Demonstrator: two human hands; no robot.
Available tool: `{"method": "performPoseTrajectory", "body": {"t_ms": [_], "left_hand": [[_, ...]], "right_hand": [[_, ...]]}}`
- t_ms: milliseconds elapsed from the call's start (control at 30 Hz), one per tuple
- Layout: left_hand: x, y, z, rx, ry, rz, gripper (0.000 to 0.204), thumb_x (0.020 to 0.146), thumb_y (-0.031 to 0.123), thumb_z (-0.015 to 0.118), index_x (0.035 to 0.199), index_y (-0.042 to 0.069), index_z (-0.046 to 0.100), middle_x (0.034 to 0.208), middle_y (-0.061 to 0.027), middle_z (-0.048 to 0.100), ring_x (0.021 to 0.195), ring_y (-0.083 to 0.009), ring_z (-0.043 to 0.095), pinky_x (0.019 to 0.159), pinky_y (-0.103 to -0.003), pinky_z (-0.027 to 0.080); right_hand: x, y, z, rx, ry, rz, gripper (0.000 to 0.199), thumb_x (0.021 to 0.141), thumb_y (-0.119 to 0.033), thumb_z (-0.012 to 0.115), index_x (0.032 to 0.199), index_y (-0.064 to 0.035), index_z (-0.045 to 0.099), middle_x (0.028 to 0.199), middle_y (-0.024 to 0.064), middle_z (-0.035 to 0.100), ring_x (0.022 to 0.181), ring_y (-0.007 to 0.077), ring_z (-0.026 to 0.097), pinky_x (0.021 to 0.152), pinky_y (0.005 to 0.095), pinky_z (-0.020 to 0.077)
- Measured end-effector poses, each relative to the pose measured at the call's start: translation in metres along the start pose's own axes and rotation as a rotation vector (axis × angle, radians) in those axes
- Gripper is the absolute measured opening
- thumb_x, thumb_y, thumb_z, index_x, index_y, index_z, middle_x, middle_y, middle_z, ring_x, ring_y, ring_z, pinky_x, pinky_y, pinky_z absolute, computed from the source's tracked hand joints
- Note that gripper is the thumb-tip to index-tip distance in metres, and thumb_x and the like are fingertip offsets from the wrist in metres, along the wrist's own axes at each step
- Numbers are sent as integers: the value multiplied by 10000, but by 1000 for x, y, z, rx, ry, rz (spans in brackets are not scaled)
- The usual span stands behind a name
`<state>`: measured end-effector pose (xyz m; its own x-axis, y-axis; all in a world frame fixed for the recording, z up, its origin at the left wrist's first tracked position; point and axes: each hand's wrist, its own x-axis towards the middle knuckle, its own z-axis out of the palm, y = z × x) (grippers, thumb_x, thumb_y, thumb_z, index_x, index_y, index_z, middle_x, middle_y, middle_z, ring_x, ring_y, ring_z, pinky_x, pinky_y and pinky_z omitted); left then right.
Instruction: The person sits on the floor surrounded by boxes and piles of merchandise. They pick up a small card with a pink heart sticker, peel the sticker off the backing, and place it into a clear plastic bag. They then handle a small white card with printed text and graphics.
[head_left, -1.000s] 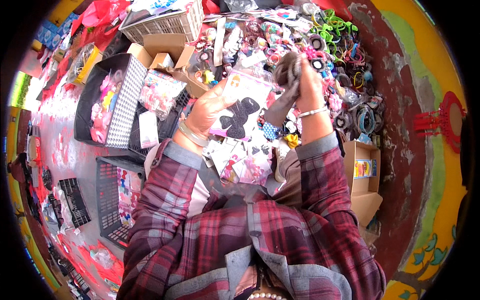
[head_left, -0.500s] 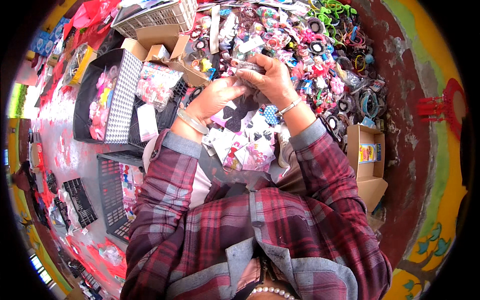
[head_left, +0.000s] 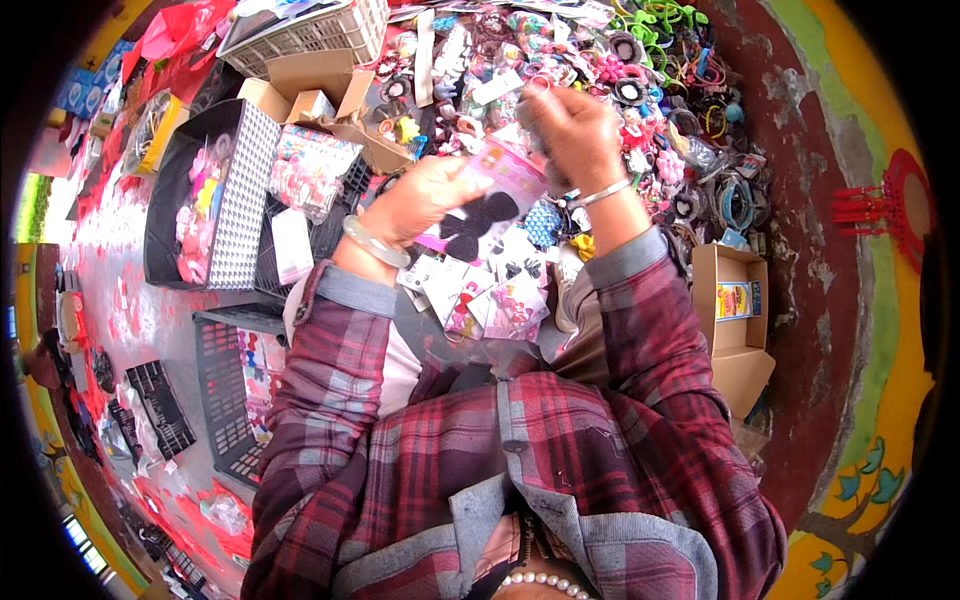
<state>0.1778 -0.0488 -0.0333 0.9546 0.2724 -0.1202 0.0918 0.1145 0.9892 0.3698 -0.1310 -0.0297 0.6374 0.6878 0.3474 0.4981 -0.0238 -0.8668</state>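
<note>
Here the left hand (head_left: pixel 425 195) grips a pink card (head_left: pixel 490 200) with black bows, just below the closed right hand (head_left: pixel 570 130).

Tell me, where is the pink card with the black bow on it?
In the head view, the pink card with the black bow sits just above centre, held up by the left hand, with the right hand close on its upper right.

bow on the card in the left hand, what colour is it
Black, on a pink card held by the left hand; head view.
</note>
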Motion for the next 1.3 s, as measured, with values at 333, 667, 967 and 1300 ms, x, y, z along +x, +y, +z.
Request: {"method": "performPoseTrajectory", "body": {"t_ms": [333, 667, 967, 1300], "left_hand": [[-10, 2, -14, -623, 186, 92, 256, 881, 117, 518, 1104, -8, 532, 991, -65, 607, 860, -135, 594, 746, -269, 479], [6, -9, -4, -451, 211, 20, 271, 874, 147, 543, 1096, -8, 543, 1005, -26, 590, 910, -81, 534, 813, -233, 401], [8, -5, 2, -692, 72, 11, 261, 893, 87, 475, 1123, -32, 504, 1042, -98, 586, 906, -160, 590, 774, -289, 493], [30, -30, 12, -827, 367, 70, 260, 899, 186, 505, 1104, 31, 544, 1021, -50, 593, 917, -151, 571, 808, -321, 466]], "right_hand": [[22, 26, -43, 1074, -150, 610, 364, 884, -414, 496, 947, -73, 610, 816, 82, 644, 666, 203, 619, 527, 309, 499], [-13, -11, 2, 917, -387, 549, 210, 804, -120, 648, 977, -19, 587, 860, 18, 612, 725, 90, 565, 657, 238, 470], [8, 9, -16, 729, -19, 481, 196, 847, -155, 597, 984, -15, 595, 867, 42, 627, 723, 133, 588, 655, 259, 486], [-4, -25, 8, 604, -37, 106, 276, 906, -237, 445, 1077, -32, 512, 992, 100, 571, 850, 165, 549, 733, 283, 461]]}}
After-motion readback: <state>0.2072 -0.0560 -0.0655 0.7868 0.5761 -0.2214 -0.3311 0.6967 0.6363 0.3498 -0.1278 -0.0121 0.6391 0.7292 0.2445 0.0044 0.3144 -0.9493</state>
